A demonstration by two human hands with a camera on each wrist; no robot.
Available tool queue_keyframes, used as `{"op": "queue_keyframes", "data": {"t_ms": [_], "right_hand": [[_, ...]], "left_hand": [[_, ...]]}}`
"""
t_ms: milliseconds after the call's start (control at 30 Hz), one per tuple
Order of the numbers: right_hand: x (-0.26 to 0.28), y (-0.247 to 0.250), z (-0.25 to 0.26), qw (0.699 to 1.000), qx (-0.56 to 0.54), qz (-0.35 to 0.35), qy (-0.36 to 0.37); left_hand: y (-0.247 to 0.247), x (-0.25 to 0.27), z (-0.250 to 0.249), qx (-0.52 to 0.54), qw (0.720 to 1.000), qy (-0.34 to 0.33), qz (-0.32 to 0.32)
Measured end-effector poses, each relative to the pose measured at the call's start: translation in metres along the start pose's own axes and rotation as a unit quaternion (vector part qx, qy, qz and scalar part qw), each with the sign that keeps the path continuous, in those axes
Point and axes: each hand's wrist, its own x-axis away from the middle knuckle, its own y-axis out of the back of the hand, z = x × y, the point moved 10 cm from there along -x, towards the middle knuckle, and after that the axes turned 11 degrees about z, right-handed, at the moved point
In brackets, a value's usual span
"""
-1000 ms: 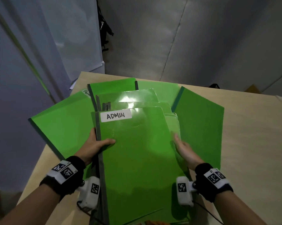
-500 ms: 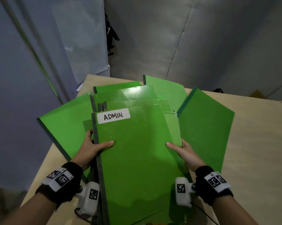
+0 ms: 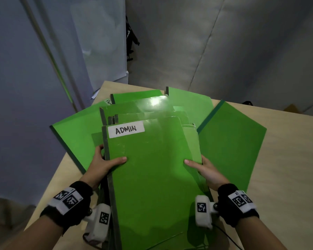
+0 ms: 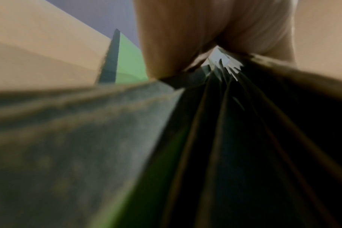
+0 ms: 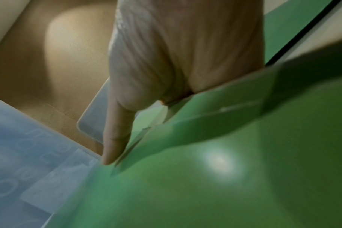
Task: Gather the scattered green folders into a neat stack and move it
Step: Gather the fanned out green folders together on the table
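A stack of green folders (image 3: 152,177) lies in front of me, and its top folder carries a white label reading ADMIN (image 3: 126,130). My left hand (image 3: 105,163) grips the stack's dark spine side, thumb on top and fingers underneath. My right hand (image 3: 204,170) grips the opposite edge in the same way. The right wrist view shows that thumb (image 5: 115,138) lying on a green cover (image 5: 205,177). The left wrist view is blurred, showing the folder spines (image 4: 215,123) edge-on. More green folders lie fanned out under the stack: one to the left (image 3: 76,138), one to the right (image 3: 229,147), others behind (image 3: 188,101).
The folders rest on a pale wooden table (image 3: 287,159) whose left edge and far corner are near. Grey walls stand behind it, with a sheet of white paper (image 3: 98,51) at the left. Bare tabletop stretches to the right of the folders.
My right hand went from lying flat against the stack's right edge to holding it with the thumb over the top cover. My left hand kept its hold.
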Motion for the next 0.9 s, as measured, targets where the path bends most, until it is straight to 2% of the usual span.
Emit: {"op": "queue_keyframes", "data": {"t_ms": [133, 400, 633, 900], "right_hand": [[-0.002, -0.014, 0.003, 1.0, 0.004, 0.026, -0.005], [-0.001, -0.032, -0.009, 0.998, -0.002, 0.055, -0.028], [0.007, -0.035, -0.004, 0.998, -0.015, 0.053, -0.029], [0.007, -0.054, 0.005, 0.998, -0.006, 0.058, -0.027]], "left_hand": [[0.017, 0.005, 0.012, 0.017, 0.999, 0.014, -0.024], [0.028, 0.028, 0.018, 0.042, 0.999, 0.004, -0.008], [0.036, 0.043, -0.007, 0.026, 0.996, -0.074, -0.03], [0.051, 0.052, 0.005, 0.044, 0.997, -0.04, -0.055]]}}
